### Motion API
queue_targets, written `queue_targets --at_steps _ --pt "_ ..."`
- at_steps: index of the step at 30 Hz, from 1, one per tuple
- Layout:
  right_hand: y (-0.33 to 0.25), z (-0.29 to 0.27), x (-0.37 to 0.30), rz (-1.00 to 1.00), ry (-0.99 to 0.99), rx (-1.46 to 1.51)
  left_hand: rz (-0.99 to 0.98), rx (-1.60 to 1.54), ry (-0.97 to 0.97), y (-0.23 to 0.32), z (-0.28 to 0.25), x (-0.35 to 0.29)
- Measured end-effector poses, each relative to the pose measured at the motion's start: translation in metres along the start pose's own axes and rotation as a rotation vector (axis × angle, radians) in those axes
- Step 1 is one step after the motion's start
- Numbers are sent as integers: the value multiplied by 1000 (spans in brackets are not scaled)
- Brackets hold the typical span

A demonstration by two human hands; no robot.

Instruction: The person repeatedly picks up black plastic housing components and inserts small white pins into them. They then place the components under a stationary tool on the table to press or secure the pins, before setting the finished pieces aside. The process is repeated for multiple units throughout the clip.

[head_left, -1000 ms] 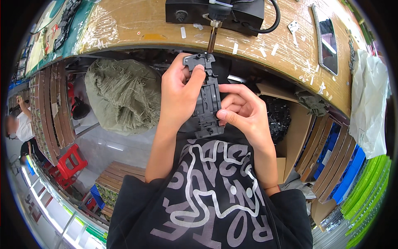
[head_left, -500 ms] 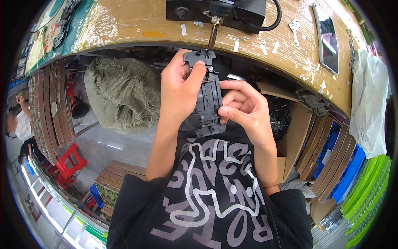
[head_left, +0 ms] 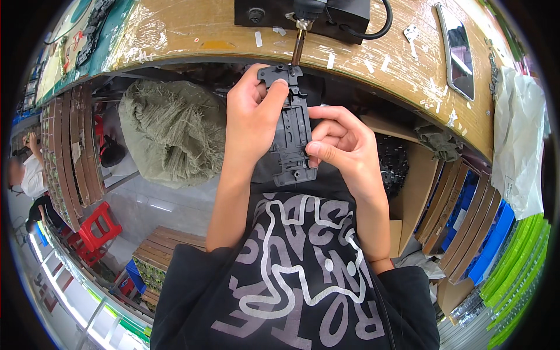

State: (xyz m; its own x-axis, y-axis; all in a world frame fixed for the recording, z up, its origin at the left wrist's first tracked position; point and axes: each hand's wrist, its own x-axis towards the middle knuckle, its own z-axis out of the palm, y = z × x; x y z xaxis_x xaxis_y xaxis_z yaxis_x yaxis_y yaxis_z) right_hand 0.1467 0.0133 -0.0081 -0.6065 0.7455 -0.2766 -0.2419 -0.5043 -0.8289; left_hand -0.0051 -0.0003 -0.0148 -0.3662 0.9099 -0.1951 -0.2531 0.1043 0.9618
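A long black plastic chassis-like part (head_left: 296,135) is held in front of my chest, just off the bench's near edge. My left hand (head_left: 248,119) grips its far left side, with the thumb lying across the top. On the near right side, my right hand (head_left: 345,143) pinches the edge between thumb and curled fingers. Above the part's far end is a powered screwdriver (head_left: 300,42) with a long metal shaft. Its tip meets or nearly meets the part near a corner; contact is hard to tell.
Behind the screwdriver sits a black box (head_left: 350,23) with a cable. On the bench (head_left: 192,35) lie a phone (head_left: 458,52) and white scraps. A green cloth-covered bundle (head_left: 172,134) stands left; a cardboard box (head_left: 408,181) of black parts and stacked trays (head_left: 461,216) stand right.
Both hands have shifted the black part slightly away from my body, toward the bench. Its near end sits a little higher in view; the grip is the same.
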Motion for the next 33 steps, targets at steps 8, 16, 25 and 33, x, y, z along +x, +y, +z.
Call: queue_targets --at_steps 8,16,25,33 --pt "3 0 -1 -9 11 -24 18 -5 1 -2 0 -2" --pt "6 0 1 -9 8 -53 6 6 4 -7 -3 -1" --pt "2 1 0 -24 7 -68 33 23 -5 -5 -1 0" --pt "40 -70 -27 43 348 -395 125 498 212 1 -28 -9"
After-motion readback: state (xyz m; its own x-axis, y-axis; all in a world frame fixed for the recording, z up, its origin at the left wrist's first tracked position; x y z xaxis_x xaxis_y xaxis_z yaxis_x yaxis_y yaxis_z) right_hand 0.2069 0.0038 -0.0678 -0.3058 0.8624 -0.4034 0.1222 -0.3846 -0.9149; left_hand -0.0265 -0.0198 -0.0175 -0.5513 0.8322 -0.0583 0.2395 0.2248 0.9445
